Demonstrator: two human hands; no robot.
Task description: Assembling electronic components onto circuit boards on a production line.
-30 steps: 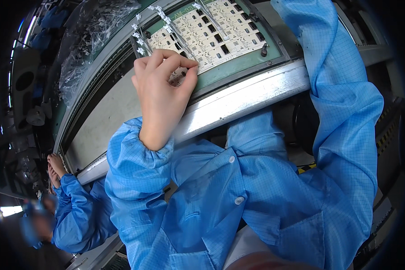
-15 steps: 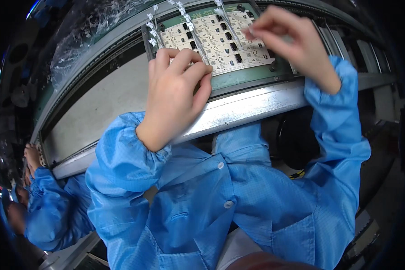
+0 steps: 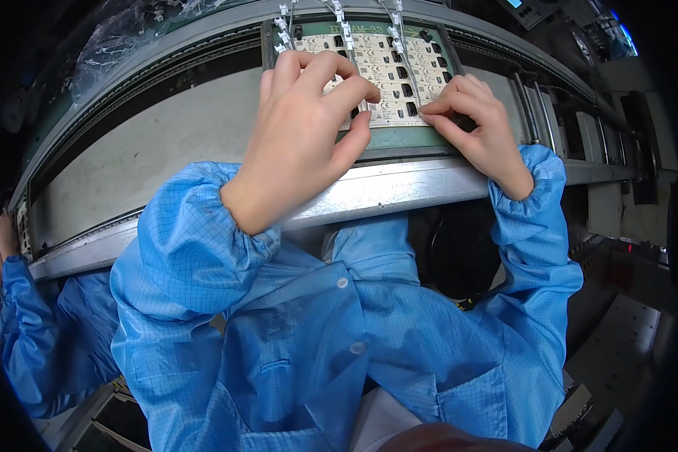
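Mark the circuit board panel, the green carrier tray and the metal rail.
circuit board panel [image 3: 388,71], head view, white face between the hands
green carrier tray [image 3: 399,139], head view, bare front edge
metal rail [image 3: 399,188], head view, front strip

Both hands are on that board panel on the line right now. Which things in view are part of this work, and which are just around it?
In hand:
- left hand
- right hand
- white circuit board panel
- green carrier tray
- white wire connectors

Just about:
- clear plastic bag
- metal conveyor rail
- co-worker's blue sleeve
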